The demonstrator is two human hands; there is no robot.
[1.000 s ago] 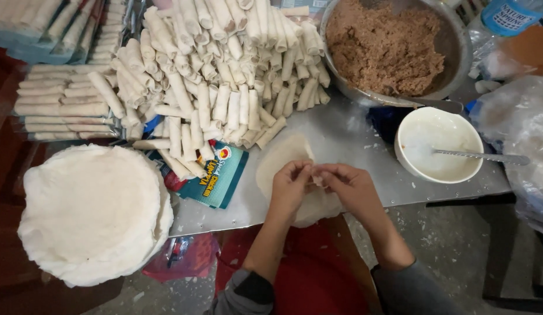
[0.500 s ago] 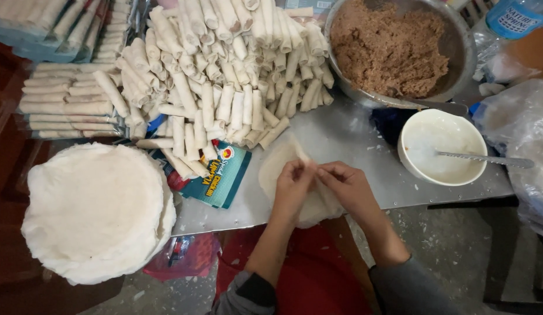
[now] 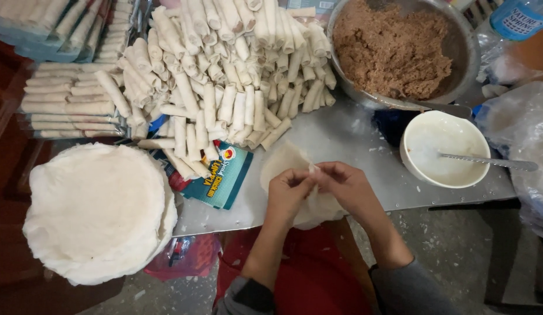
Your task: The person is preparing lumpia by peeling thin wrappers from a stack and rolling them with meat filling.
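Both hands, left hand (image 3: 286, 192) and right hand (image 3: 347, 186), pinch the thin wrapper (image 3: 283, 163) with closed fingers at lower centre of the frame, on the table (image 3: 353, 137) below the pile of rolls (image 3: 225, 76).

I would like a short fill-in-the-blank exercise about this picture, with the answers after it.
1. Both hands pinch a thin round ____ lying on the metal table.
2. The big metal bowl holds brown ____.
3. A utensil rests across the ____ bowl.
4. The stack of wrappers lies beside the person's ____ hand.

Answers: wrapper; filling; white; left
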